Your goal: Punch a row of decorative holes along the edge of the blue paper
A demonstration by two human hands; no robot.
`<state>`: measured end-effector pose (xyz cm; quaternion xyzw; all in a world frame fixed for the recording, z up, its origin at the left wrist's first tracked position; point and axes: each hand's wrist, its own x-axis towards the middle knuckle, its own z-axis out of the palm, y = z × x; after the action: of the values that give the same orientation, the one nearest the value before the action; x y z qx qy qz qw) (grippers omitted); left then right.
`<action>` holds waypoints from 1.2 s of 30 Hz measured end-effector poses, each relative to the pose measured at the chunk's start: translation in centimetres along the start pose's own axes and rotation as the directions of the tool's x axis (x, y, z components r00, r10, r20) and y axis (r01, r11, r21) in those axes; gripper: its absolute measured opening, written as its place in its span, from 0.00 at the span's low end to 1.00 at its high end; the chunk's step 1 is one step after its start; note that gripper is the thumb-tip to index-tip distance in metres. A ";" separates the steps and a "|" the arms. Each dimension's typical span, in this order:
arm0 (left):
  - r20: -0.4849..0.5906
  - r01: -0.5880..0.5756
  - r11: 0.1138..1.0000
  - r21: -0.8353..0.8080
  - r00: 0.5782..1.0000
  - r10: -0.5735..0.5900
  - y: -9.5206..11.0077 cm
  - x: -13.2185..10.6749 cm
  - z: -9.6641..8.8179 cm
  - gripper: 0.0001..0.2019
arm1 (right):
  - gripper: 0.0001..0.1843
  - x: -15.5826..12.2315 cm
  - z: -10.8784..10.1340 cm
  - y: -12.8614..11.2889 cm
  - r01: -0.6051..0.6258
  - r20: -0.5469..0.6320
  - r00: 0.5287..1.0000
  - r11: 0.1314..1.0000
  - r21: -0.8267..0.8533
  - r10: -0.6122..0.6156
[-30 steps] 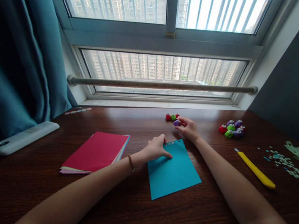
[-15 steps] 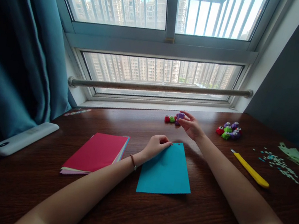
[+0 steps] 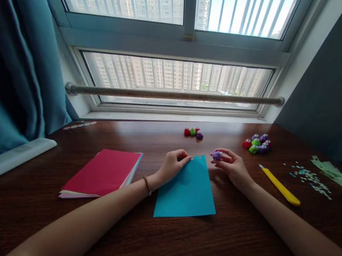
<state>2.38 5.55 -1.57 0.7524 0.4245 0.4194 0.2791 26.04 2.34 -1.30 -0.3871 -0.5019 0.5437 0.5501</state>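
Observation:
A blue paper sheet [image 3: 189, 189] lies flat on the dark wooden table [image 3: 188, 254] in front of me. My left hand [image 3: 172, 163] pinches its far left corner, fingers closed on the edge. My right hand [image 3: 229, 165] hovers just right of the sheet's far right corner and holds a small purple paper punch [image 3: 217, 155] between thumb and fingers. Behind the sheet, near the window, sits a little cluster of red, green and purple punches [image 3: 193, 132].
A stack of coloured paper with a red top sheet [image 3: 102, 172] lies to the left. A second group of punches [image 3: 257, 143], a yellow utility knife [image 3: 278, 187], punched paper bits [image 3: 308, 177] and green strips [image 3: 337, 173] lie right. A white power bank [image 3: 9, 157] sits far left.
My right hand lifted a purple punch from the cluster by the window and brought it back toward the sheet's right corner. The blue sheet was turned straighter under my left hand.

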 end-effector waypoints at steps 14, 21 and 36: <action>0.003 -0.012 0.997 0.074 1.000 0.012 1.1 -0.5 -0.2 0.12 | 0.22 -0.1 0.6 -0.1 0.004 0.106 0.994 0.985 -0.170 0.015; 0.014 -0.008 0.997 0.077 1.000 0.007 0.8 -0.5 -0.1 0.12 | 0.22 -0.2 0.5 0.0 0.007 0.120 0.993 0.986 -0.165 0.013; 0.021 0.007 0.996 0.093 1.000 -0.009 0.7 -0.4 -0.1 0.13 | 0.23 -0.2 0.6 -0.2 0.038 0.097 0.995 0.975 -0.219 -0.018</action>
<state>2.42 4.85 -1.16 0.7672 0.4435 0.3901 0.2499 25.47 2.03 -1.02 -0.4125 -0.5898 0.4945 0.4873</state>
